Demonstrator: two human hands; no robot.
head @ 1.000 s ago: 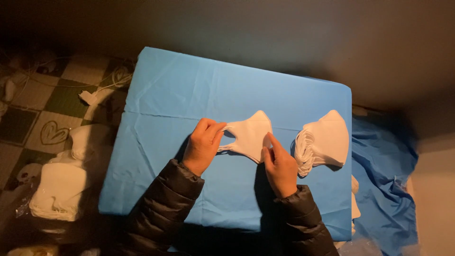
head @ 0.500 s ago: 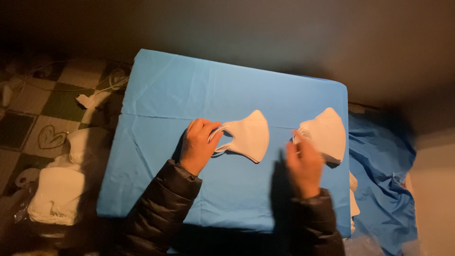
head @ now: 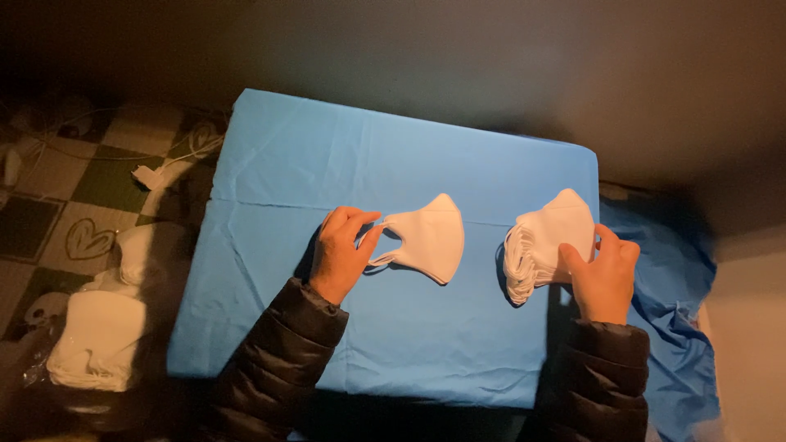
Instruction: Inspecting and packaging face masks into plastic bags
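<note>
A single white folded face mask (head: 430, 237) lies flat in the middle of a blue cloth (head: 327, 164) that covers a small table. My left hand (head: 340, 254) pinches the mask's left edge by its ear loop. To the right sits a stack of several white masks (head: 544, 244). My right hand (head: 602, 274) rests on the stack's right side, fingers curled over the top mask. Both arms wear dark puffy sleeves.
A pile of white masks in clear plastic (head: 90, 340) lies on the patterned floor at the left. A white cable and plug (head: 160, 168) lie beside the table's left edge. Loose blue fabric (head: 671, 327) hangs at the right. A dark wall stands behind.
My right hand has left the single mask and moved right onto the stack of masks. My left hand stays at the single mask's left edge.
</note>
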